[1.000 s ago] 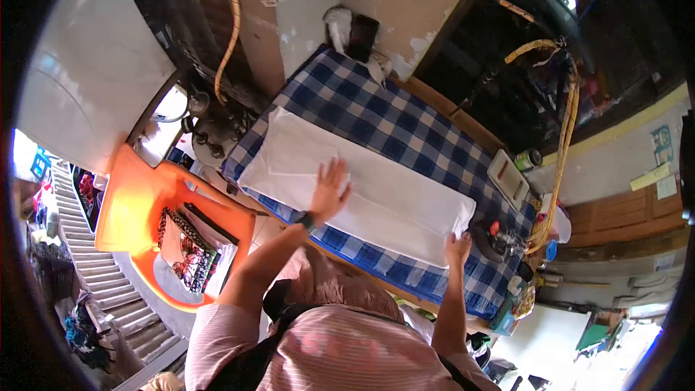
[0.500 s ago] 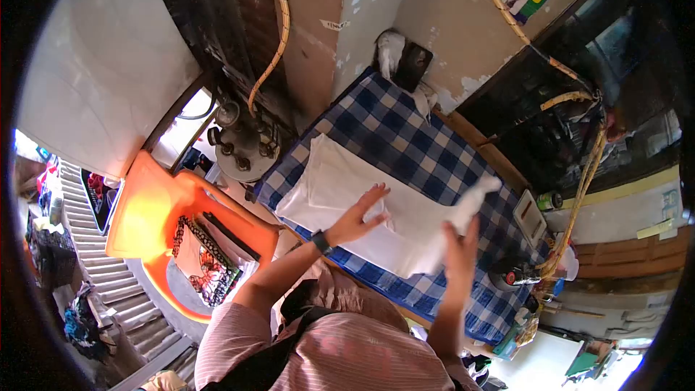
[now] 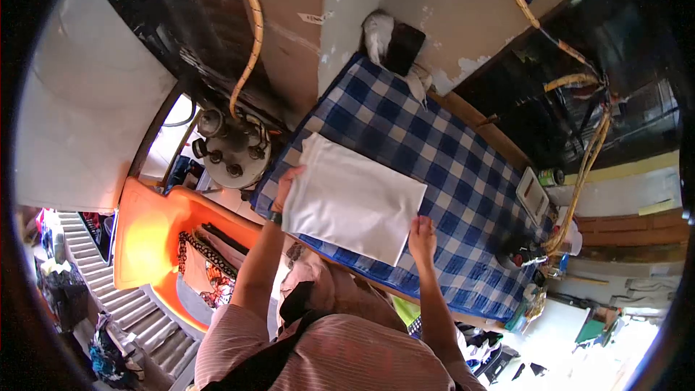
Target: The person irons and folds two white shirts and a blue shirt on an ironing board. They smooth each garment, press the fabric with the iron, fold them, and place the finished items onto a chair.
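A folded white cloth lies as a neat rectangle on the blue-and-white checked table cover. At its left edge, my left hand grips the fabric, with a dark watch on the wrist. Closed on the opposite edge, near the lower right corner, is my right hand. Some fingertips of both hands are hidden. The cloth's upper side looks smooth, with faint creases towards the left.
An orange plastic chair at my left holds folded patterned clothes. Beyond it stands a round metal machine. A dark iron-like object and a white tray sit at the table's right end. A wrapped cable hangs there.
The loose right part of the white cloth is now folded in, making it shorter. My left hand went from lying on top to its left edge; my right hand moved left onto the right edge.
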`<state>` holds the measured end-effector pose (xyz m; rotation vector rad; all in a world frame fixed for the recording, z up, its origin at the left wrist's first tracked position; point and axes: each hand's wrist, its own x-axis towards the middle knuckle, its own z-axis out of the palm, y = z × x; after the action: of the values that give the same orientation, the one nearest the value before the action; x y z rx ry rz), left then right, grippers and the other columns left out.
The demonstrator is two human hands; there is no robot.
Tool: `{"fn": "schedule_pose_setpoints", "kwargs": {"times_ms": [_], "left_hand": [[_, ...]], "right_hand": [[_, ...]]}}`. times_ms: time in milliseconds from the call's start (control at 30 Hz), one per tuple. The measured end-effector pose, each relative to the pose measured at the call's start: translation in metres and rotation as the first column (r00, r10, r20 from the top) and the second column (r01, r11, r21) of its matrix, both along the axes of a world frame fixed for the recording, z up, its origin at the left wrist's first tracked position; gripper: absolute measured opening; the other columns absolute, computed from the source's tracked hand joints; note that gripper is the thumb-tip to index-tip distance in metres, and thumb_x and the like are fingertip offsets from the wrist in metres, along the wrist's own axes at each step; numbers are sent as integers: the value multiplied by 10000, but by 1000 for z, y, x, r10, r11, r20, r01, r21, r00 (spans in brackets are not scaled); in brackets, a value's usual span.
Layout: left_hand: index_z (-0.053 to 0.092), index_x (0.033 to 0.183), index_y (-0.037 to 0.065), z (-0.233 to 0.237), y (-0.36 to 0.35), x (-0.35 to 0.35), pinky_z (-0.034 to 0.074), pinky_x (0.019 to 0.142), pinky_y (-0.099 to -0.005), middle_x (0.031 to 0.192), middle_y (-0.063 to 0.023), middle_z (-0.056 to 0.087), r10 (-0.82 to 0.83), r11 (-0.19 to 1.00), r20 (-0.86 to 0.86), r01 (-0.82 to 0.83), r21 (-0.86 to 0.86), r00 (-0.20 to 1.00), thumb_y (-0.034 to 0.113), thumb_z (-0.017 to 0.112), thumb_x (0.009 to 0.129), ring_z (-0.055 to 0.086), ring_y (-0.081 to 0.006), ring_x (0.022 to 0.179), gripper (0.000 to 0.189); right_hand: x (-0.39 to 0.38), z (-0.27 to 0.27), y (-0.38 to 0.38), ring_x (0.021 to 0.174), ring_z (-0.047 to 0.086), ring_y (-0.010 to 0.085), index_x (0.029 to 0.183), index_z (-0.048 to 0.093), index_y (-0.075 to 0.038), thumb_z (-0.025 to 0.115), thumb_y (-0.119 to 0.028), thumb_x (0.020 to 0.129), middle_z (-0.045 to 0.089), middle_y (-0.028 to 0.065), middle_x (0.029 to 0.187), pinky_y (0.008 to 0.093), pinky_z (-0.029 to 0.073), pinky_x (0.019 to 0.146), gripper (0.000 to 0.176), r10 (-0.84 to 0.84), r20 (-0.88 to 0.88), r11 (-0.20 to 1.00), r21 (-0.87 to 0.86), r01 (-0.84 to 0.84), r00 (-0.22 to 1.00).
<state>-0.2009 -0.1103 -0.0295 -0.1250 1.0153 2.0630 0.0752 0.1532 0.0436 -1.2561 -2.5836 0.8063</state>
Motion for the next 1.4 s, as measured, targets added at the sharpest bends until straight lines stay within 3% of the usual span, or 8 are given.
{"fn": "schedule_pose_setpoints", "kwargs": {"times_ms": [167, 233, 600, 733, 800, 1000, 1100, 1400], "left_hand": [[642, 1037, 46, 50, -8, -21, 504, 835, -293, 987, -65, 656, -29, 997, 121, 38, -69, 992, 242, 570, 875, 633, -169, 869, 265], [644, 1073, 44, -4, -17, -35, 457, 901, -291, 1067, -60, 640, -107, 923, -552, -125, -365, 827, 261, 552, 885, 601, -157, 947, 302], [469, 1315, 13, 80, 145, 145, 459, 928, -326, 1192, -123, 603, -377, 919, -211, 337, -205, 902, 212, 578, 902, 599, -196, 1007, 471], [328, 1441, 104, 89, 194, 196, 262, 1112, -445, 1371, -177, 452, -544, 695, -789, -374, -614, 285, 362, 531, 933, 403, -268, 1296, 604], [341, 1438, 151, 96, 206, 210, 154, 1130, -540, 1461, -187, 335, -616, 788, -606, -374, -489, -503, 404, 517, 932, 292, -284, 1375, 592], [376, 1399, 85, 100, 201, 206, 143, 1114, -587, 1458, -224, 320, -735, 357, -676, -823, -442, 44, 345, 520, 919, 236, -418, 1373, 565], [554, 1092, 40, 116, 153, 223, 406, 883, -470, 1124, -192, 519, -600, 462, -792, -760, -457, 113, 254, 582, 877, 487, -378, 1043, 304], [492, 952, 19, 51, 60, 312, 467, 623, -389, 804, -153, 558, -292, 511, -762, -580, -635, 577, 294, 664, 850, 576, -315, 711, 340]], "right_hand": [[-22, -6, -24, 798, 606, 470, 1017, 481, -71, 427, -350, 972, 628, 238, 917, 558, 464, 656, 288, -209, -49, 977, -44, 207, 977], [-22, -9, -24, 767, 594, 477, 991, 461, -64, 448, -247, 974, 608, 240, 850, 558, 450, 628, 185, -132, -245, 991, -11, 133, 961], [212, 142, 123, 969, 548, 365, 1068, 555, -53, 620, -275, 875, 572, 183, 991, 484, 440, 873, 301, -117, 181, 938, 344, 49, 976], [275, 178, 216, 1148, 434, 396, 1307, 488, -83, 770, -237, 706, 488, 191, 1174, 547, 309, 1017, 682, -101, 371, 692, 693, -203, 923], [295, 176, 275, 1140, 446, 377, 1342, 477, -108, 823, -200, 622, 476, 166, 1208, 503, 345, 1010, 805, 217, 563, 759, 416, -500, 797], [267, 157, 355, 1117, 528, 339, 1328, 510, -163, 751, -396, 605, 582, 177, 1117, 427, 438, 949, 796, 638, 641, 536, 29, -844, 427], [268, 131, 357, 631, 644, 260, 1245, 555, -88, 710, -236, 655, 646, 118, 800, 377, 535, 649, 627, 623, 302, 779, -161, -606, 721], [198, 109, 300, 458, 565, 168, 814, 554, 33, 684, -124, 754, 591, 97, 615, 322, 443, 396, 213, -33, 102, 915, -398, 71, 994]]}}
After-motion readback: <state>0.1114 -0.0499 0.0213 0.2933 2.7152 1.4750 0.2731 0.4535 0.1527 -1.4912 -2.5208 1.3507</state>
